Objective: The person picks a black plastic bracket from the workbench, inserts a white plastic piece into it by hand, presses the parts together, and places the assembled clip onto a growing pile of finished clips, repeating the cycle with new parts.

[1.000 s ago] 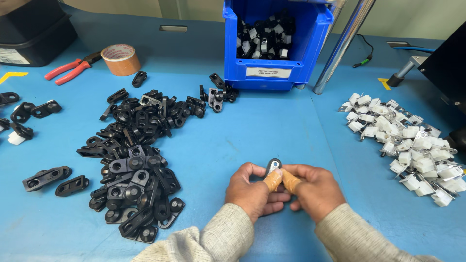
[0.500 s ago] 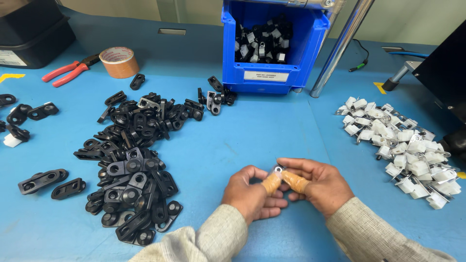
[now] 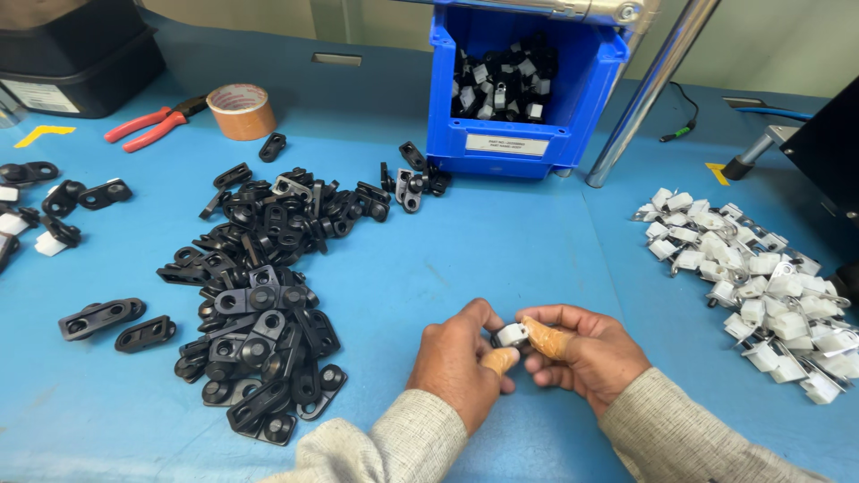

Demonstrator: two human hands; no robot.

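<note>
My left hand and my right hand meet low in the middle of the blue table. Between their fingertips they pinch one small part, white with a black piece behind it. Tan finger cots cover my left thumb and right forefinger. A big heap of black plastic brackets lies to the left of my hands. A pile of small white clips with metal bits lies to the right.
A blue bin holding assembled black-and-white parts stands at the back centre, beside a slanted metal pole. Red pliers and a tape roll lie at the back left. Loose brackets sit at the left edge.
My hands have turned the small part between the fingertips, and its white side now faces up. They sit slightly lower in view. The piles have not moved.
</note>
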